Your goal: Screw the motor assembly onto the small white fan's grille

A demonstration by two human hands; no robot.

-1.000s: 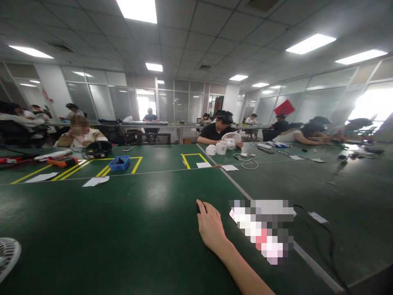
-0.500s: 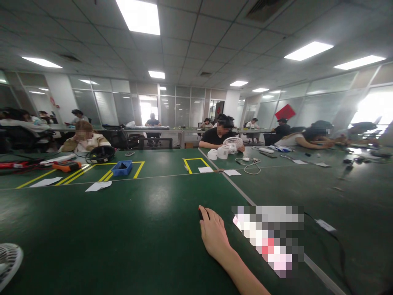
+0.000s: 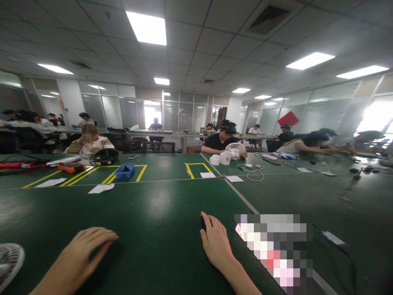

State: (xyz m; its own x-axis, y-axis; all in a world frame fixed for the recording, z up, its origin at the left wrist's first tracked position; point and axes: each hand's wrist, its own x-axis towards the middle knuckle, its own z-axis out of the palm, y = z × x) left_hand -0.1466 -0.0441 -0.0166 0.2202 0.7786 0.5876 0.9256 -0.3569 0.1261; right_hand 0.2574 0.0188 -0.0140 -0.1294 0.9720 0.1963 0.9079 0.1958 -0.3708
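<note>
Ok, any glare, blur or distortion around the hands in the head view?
Head view, near: left hand and right hand fairly clear, pale reflection on the green table beyond them; head view, beside the right hand: coarse pixelation masks an item; head view, far right: window blown out, stretched, hazy surroundings.

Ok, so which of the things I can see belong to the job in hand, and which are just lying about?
Probably part of the job:
dark, red-tipped object, in the right hand
white grille, the nearest thing to the left hand, cut off by the frame

Seemingly just lying about:
blue bin
orange tool
paper sheet in front of the bin
</note>
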